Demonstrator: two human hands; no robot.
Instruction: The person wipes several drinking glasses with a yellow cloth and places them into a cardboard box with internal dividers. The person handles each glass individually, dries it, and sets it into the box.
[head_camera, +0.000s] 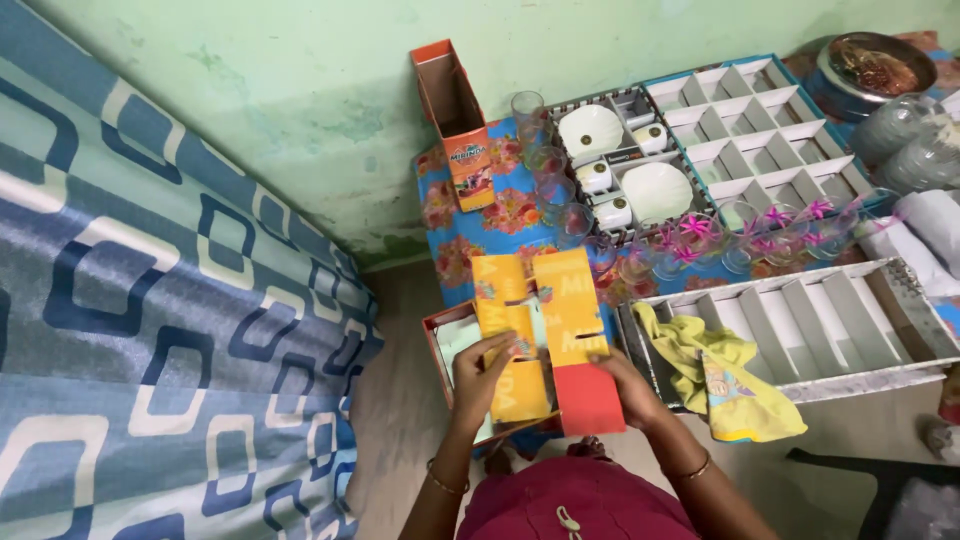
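Your left hand (482, 375) grips the yellow flap of the open cardboard box (540, 340), fingers closed on it. Your right hand (625, 388) holds the box's red flap. The box sits on the floor before you, just beside the yellow cloth (715, 370) draped over a white divider tray (850, 320).

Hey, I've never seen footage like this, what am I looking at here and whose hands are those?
One picture, from a camera worn on a person's head, looking down at their own bare hands; no machine. The left hand and right hand both grip a yellow-and-orange carton with open flaps. Ahead, a floral cloth carries an upright orange box, drinking glasses, a divided tray with white dishes and an empty divider tray. A yellow rag drapes over another divider tray. A patterned blue sheet lies left.
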